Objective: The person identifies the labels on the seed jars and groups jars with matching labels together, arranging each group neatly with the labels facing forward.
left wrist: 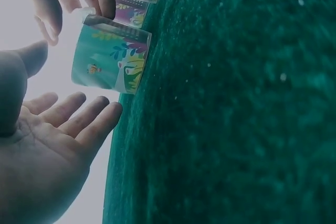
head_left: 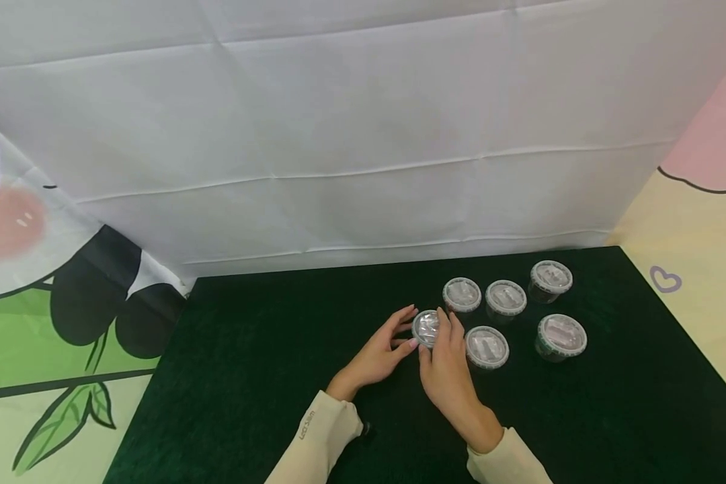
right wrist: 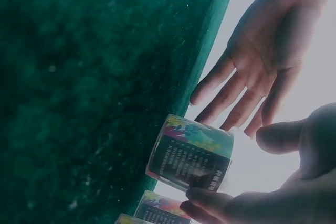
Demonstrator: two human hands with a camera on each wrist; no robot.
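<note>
A small clear plastic tub with a silvery round lid [head_left: 425,328] stands on the dark green cloth between both hands. My left hand [head_left: 375,356] is beside it on the left, fingers stretched out and spread. In the left wrist view a gap shows between that palm and the tub's teal printed label [left wrist: 107,59]. On the other side, my right hand [head_left: 448,380] rests its fingers along the tub's right edge. The right wrist view shows these fingertips [right wrist: 210,198] against the tub's dark text label [right wrist: 181,163], with the thumb apart from it.
Several similar lidded tubs stand to the right: one nearest tub [head_left: 487,347] beside the right hand, a back tub [head_left: 462,294], a middle tub [head_left: 505,298], a far tub [head_left: 551,275] and a right tub [head_left: 561,335]. A white cloth [head_left: 363,208] hangs behind the table [head_left: 248,336].
</note>
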